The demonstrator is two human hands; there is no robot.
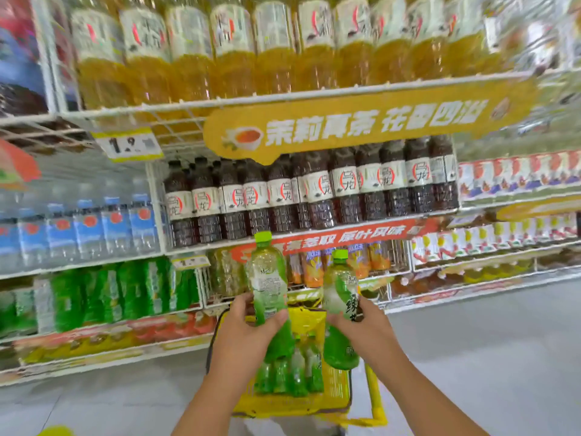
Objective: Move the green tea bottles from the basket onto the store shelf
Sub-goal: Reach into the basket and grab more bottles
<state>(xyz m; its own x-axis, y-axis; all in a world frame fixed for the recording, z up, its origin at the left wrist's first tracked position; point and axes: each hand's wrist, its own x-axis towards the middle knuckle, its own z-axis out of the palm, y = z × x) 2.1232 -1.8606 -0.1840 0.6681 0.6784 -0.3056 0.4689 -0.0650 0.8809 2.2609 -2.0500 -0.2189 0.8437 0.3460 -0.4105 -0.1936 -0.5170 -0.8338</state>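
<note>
Holding one green tea bottle each, two bare hands were raised above a yellow basket (338, 394) in front of a white wire shelf (251, 100). The left hand (243, 336) was wrapped around the lower half of the left bottle (267, 280), fingers curled shut on its label. That bottle stood nearly upright, long axis vertical, bright green cap at the top. The right hand (371, 333) was closed on the middle of the right bottle (341, 305), thumb across the label. It also pointed cap-up but leaned a little, its rounded green base hanging below the palm, over the basket.

Both bottles were clear plastic with pale yellow-green liquid, ribbed shoulders and glossy green-and-white wraps; dark characters showed on the right one.

In the basket, more bottles (290, 372) stood upright with caps toward the camera. Their count was hard to make out, since the hands and the held bottles covered part of them. The basket was moulded plastic lattice with a yellow handle at its right side.

Behind, the shelf carried rows of amber bottles on top and dark bottles (314, 193) below an orange banner (361, 124). The whole view was motion-blurred, so small print could not be read, and the shelf ends were cut off at the edges.
</note>
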